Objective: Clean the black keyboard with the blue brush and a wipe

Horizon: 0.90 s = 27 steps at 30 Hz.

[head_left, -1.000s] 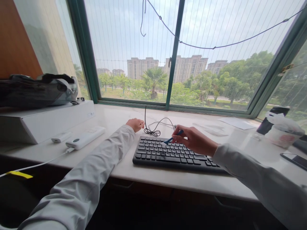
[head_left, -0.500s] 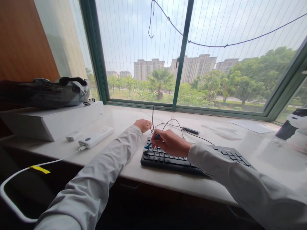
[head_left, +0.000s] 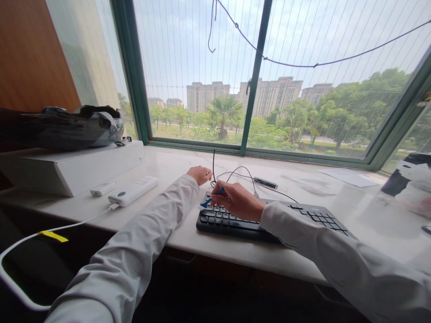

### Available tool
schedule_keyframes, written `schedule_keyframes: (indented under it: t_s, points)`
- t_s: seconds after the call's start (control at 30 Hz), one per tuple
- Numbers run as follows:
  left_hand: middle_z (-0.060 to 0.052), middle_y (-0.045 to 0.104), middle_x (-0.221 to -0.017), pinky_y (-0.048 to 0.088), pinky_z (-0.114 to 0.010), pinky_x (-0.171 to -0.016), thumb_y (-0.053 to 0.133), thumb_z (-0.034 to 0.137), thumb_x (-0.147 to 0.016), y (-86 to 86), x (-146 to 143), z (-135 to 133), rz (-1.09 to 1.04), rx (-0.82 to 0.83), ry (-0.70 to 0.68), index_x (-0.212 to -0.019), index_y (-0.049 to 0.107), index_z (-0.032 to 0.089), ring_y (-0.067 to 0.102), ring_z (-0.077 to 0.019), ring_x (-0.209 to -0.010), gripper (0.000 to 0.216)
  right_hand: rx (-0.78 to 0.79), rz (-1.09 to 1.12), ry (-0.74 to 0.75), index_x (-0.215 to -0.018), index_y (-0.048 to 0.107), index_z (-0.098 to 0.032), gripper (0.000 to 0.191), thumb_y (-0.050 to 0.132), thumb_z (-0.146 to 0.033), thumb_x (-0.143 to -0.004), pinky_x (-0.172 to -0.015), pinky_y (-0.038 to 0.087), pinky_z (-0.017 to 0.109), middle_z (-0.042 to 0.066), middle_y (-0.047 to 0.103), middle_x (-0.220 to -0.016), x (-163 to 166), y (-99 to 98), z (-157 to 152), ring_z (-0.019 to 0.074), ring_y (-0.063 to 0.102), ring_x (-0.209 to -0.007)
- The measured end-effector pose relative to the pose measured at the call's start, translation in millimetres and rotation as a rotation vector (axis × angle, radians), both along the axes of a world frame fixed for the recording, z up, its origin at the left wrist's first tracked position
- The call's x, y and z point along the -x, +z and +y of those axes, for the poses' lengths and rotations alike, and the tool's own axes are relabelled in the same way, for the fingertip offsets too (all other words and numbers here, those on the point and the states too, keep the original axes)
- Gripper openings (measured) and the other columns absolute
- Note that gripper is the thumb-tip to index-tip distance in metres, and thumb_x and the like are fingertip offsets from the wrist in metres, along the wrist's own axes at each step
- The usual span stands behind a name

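A small blue brush (head_left: pixel 205 204) with a pale tip is pinched in my right hand (head_left: pixel 237 198). Its tip touches or hovers just over the left end of a black keyboard (head_left: pixel 232 228); I cannot tell which. My right hand covers part of the keys. Beyond the keyboard's far left corner is my left hand (head_left: pixel 199 175), its fingers curled together, with any contents hidden. A thin black cable (head_left: pixel 214 161) rises right beside those fingers and loops behind the keyboard.
A black pen-like item (head_left: pixel 266 182) lies behind the keyboard. To the left are a white power bank (head_left: pixel 133 192) with a cable, a small white device (head_left: pixel 102 189) and a white box (head_left: pixel 81 172) bearing a dark bag. Paper (head_left: pixel 348 176) lies at right. The counter's front edge is close.
The brush tip has shifted slightly left, toward the keyboard's left edge, in my right hand. My left hand stays almost where it was. The view has moved a little.
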<state>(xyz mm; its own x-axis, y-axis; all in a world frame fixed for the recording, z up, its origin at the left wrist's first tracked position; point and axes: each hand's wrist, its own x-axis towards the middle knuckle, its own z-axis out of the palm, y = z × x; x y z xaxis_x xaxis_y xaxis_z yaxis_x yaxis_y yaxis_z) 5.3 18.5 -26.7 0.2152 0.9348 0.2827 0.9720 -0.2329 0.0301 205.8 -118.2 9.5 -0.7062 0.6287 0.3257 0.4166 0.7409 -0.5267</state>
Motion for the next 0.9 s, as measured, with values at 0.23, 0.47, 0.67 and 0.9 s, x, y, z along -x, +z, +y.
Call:
schedule_keyframes:
  t_s: [0.23, 0.47, 0.67, 0.9]
  points:
    - [-0.002, 0.072, -0.080, 0.045, -0.030, -0.076, 0.036, 0.046, -0.090, 2.3, 1, -1, -0.006, 0.025, -0.013, -0.085, 0.074, 0.030, 0.065, -0.0199, -0.082, 0.041, 0.003, -0.028, 0.002, -0.089, 0.052, -0.021, 0.004, 0.051, -0.022, -0.094, -0.067, 0.045, 0.026, 0.003, 0.076, -0.082, -9, -1.2, 0, 0.0160, 0.069, -0.076]
    - [-0.003, 0.074, -0.090, 0.045, -0.030, -0.079, 0.038, 0.045, -0.090, 3.0, 0, -1, -0.007, 0.037, -0.005, -0.085, 0.074, 0.029, 0.065, -0.0206, -0.088, 0.040, 0.041, -0.060, -0.016, -0.090, 0.053, -0.022, 0.005, 0.050, -0.025, -0.094, -0.069, 0.046, 0.028, 0.002, 0.075, -0.083, -25, -0.3, -1, 0.0164, 0.069, -0.078]
    - [-0.003, 0.073, -0.087, 0.046, -0.031, -0.079, 0.036, 0.047, -0.090, 2.5, 1, 0, -0.013, 0.054, -0.008, -0.086, 0.074, 0.029, 0.065, -0.0210, -0.086, 0.042, 0.037, -0.079, -0.039, -0.091, 0.052, -0.022, 0.005, 0.049, -0.024, -0.094, -0.069, 0.047, 0.028, 0.002, 0.075, -0.083, -40, 2.0, -2, 0.0165, 0.069, -0.077]
    - [-0.003, 0.073, -0.085, 0.045, -0.031, -0.078, 0.036, 0.047, -0.089, 1.6, 3, 2, -0.017, 0.062, 0.001, -0.087, 0.075, 0.030, 0.065, -0.0203, -0.084, 0.042, 0.053, -0.068, -0.071, -0.089, 0.051, -0.021, 0.007, 0.050, -0.026, -0.094, -0.066, 0.046, 0.028, 0.002, 0.075, -0.083, -58, 0.7, -5, 0.0161, 0.068, -0.073]
